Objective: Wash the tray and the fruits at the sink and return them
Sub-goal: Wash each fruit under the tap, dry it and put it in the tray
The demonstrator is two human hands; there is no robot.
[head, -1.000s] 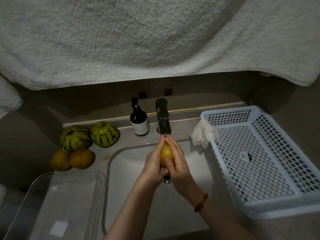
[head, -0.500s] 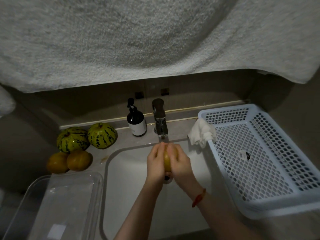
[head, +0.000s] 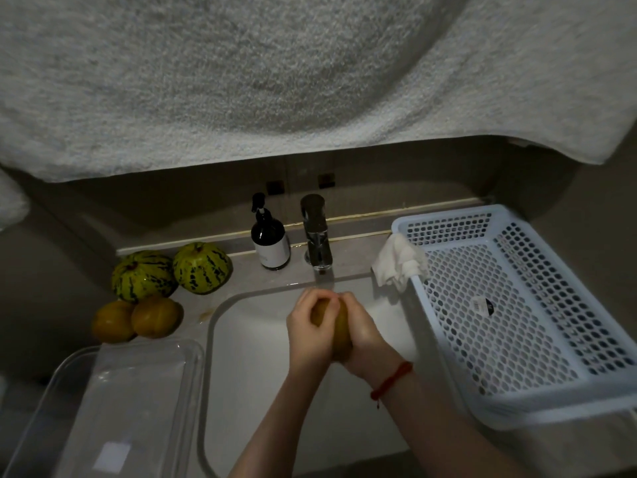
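Farthest left of the grip, toward the person, a clear plastic tray [head: 103, 401] sits on the counter beside the sink [head: 262, 391], its near end cut off by the frame edge. Beyond the tray and left of the grip, two orange fruits [head: 138, 320] lie touching each other, and just behind them stand two green striped melons [head: 172, 276], side by side against the back ledge. Nearer the grip but beyond it, a dark pump bottle [head: 270, 241] stands just left of the chrome faucet [head: 317, 232], whose spout points down at the clasped hands. The grip itself is over the white basin, directly under the faucet: the left hand [head: 308, 334] curls its fingers round the left side of a yellow-green fruit [head: 339, 331], and the right hand [head: 362, 336], with a red cord bracelet [head: 391, 379] at its wrist, wraps the right side, so that only a strip of the fruit shows between them. Fingertips of both hands meet on top of it. Right of the grip and a little beyond, a crumpled white cloth [head: 398, 263] hangs on the corner of a pale blue perforated basket [head: 448, 357], which takes up the counter on that side. A grey towel [head: 275, 81] hangs overhead across the whole scene.
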